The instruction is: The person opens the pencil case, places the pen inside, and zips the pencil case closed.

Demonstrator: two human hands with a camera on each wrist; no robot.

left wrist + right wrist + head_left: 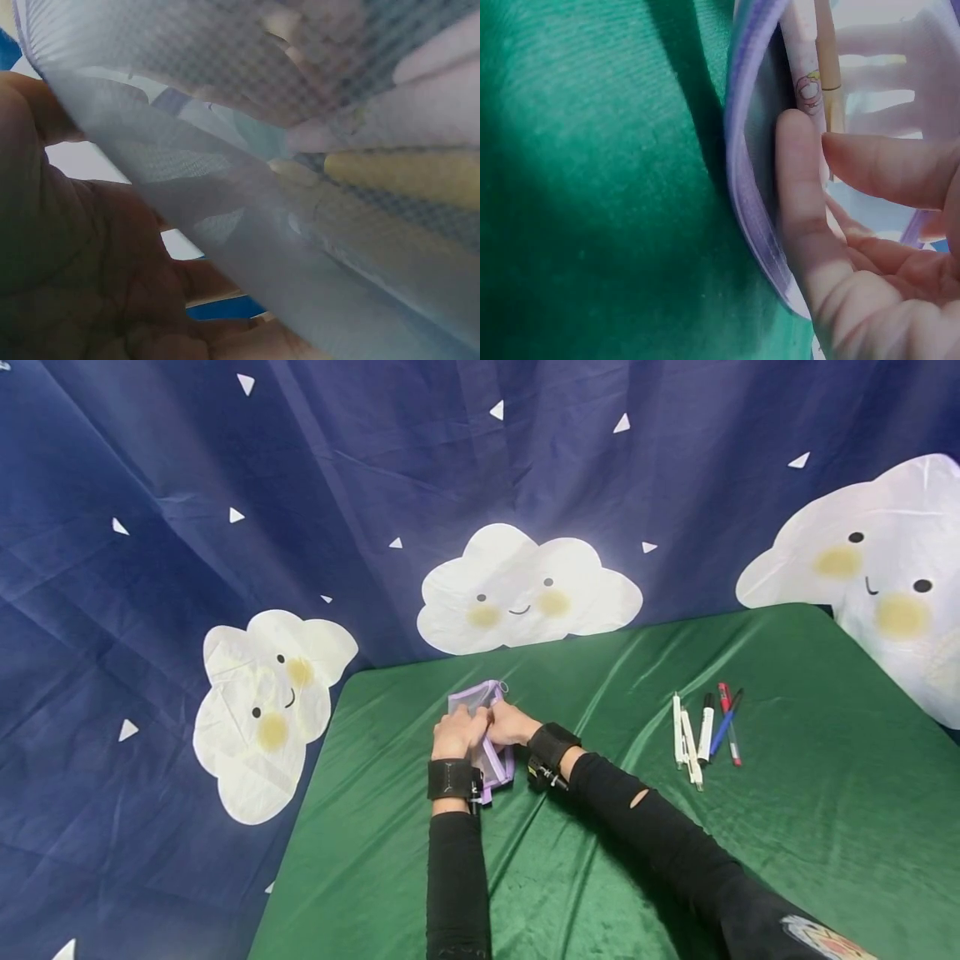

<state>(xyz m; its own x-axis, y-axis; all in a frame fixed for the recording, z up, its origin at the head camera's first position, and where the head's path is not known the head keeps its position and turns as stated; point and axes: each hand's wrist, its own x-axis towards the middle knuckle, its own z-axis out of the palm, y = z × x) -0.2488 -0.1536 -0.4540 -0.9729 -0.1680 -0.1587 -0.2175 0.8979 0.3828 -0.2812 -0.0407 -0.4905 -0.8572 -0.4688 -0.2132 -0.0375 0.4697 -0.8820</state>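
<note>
One mesh pouch (491, 767) with purple edging is what I've got in front of me from my remote seat. It's on the left part of the green-covered table, toward the backdrop, and I can't tell if it rests fully on the cloth or is lifted a bit. A small ring (503, 687) sticks out at its far end. The mouth gapes, and in the right wrist feed I can see a pale pink pen (804, 67) with a little cartoon print inside, right beside a tan pen (827, 45).

Right hand (513, 725) is in the mouth of the pouch, index finger and thumb close together on either side of the pink pen. Honestly I can't tell whether it's pinching the pen or just touching it. Left hand (456, 732) is on the other side, fingers fairly straight and spread along the outside of the mesh; they show through it on my right wrist feed.

Both arms wear black sleeves (457, 881) and black wrist straps (450, 778). Well off to the right on the green cloth (360, 860) I count two white pens (691, 747) near each other, then a white marker (707, 731) with a black cap, then a blue pen (722, 732) crossing a red-capped pen (724, 696). Behind it all hangs a navy backdrop (337, 435) with smiling clouds (525, 572) and small white triangles (246, 384).
</note>
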